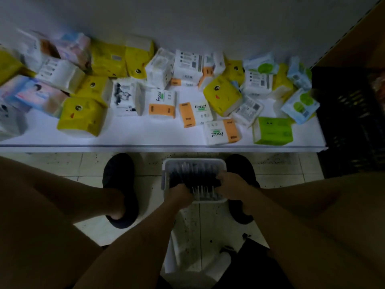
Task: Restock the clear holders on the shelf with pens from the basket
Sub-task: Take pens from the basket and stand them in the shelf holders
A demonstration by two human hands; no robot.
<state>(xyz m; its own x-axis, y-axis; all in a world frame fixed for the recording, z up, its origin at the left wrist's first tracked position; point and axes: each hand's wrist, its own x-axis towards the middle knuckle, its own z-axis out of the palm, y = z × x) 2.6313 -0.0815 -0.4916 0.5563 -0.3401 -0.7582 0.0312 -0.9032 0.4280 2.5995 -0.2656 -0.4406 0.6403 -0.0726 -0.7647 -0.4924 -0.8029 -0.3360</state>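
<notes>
A white basket (193,161) stands on the tiled floor between my feet, just below the shelf's front edge. It holds a row of dark pens (198,176) with pale tips that point toward me. Both of my hands reach down into it. My left hand (179,193) grips the left side of the pen bundle with curled fingers. From the right side, my right hand (231,184) grips the same bundle. No clear holders are in view.
A low white shelf (145,146) runs across the view, strewn with several tissue packs (162,104) in yellow, white, orange and green. A black plastic crate (352,122) stands at the right. My dark shoes (119,180) flank the basket.
</notes>
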